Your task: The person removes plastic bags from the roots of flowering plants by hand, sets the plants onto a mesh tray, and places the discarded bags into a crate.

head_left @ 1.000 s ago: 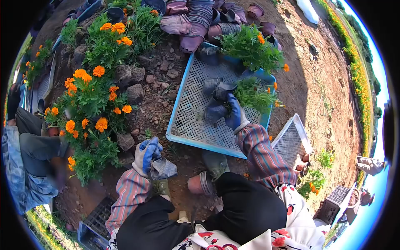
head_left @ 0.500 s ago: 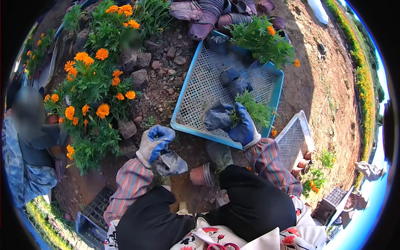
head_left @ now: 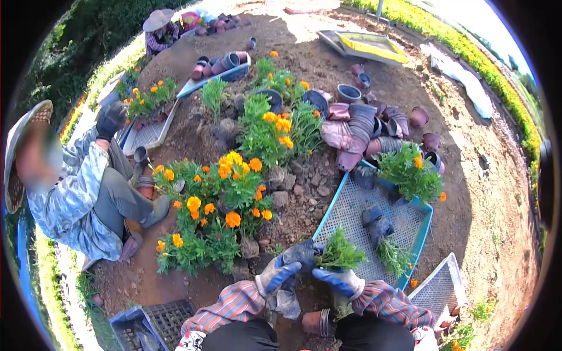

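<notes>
A leafy green seedling (head_left: 341, 251) in a black plastic nursery bag (head_left: 302, 255) lies sideways between my gloved hands, above the near left corner of the blue tray (head_left: 332, 217). My left hand (head_left: 276, 276) is closed around the bag's end. A crumpled empty plastic bag (head_left: 287, 303) hangs below that hand. My right hand (head_left: 344, 283) is closed at the base of the seedling, its fingertips partly hidden by leaves. Two more black-bagged seedlings (head_left: 377, 223) lie in the tray, with foliage to their lower right. Beneath my hands sit stacked brown pots (head_left: 317, 323).
Flowering orange marigolds (head_left: 228, 205) stand left of the tray, among soil clods. Beyond the tray are piled empty pots (head_left: 363, 126). A co-worker (head_left: 88, 187) sits at left; another person (head_left: 161, 32) is farther back. A white crate (head_left: 442, 286) lies at right, a dark crate (head_left: 155, 327) at lower left.
My right hand has lifted the bagged seedling out of the tray and brought it left to my left hand, which now grips its bag. The view has tilted up and turned left.
</notes>
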The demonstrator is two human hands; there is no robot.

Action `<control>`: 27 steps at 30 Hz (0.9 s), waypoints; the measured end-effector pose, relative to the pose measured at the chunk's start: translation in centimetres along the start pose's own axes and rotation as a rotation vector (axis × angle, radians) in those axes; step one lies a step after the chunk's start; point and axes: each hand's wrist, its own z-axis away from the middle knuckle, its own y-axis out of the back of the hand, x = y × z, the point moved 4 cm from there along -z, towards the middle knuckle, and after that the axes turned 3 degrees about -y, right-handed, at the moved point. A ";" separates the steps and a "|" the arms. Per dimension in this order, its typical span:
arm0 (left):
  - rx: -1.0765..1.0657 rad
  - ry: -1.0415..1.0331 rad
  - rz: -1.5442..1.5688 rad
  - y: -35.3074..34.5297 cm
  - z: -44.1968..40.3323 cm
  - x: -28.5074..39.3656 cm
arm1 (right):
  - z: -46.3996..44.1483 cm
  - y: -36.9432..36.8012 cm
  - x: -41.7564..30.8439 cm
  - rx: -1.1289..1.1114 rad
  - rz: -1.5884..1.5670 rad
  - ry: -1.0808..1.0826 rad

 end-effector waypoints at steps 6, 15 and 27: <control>-0.027 -0.002 -0.057 1.0 1.8 -0.6 | 0.0 -1.9 0.3 0.007 -0.155 -0.135; 0.227 0.113 -0.042 3.8 1.9 -2.5 | -1.7 -1.3 2.5 -0.068 -0.599 -0.192; 0.355 0.100 -0.016 4.6 0.0 -4.5 | -1.2 -0.5 2.4 -0.051 -0.753 -0.230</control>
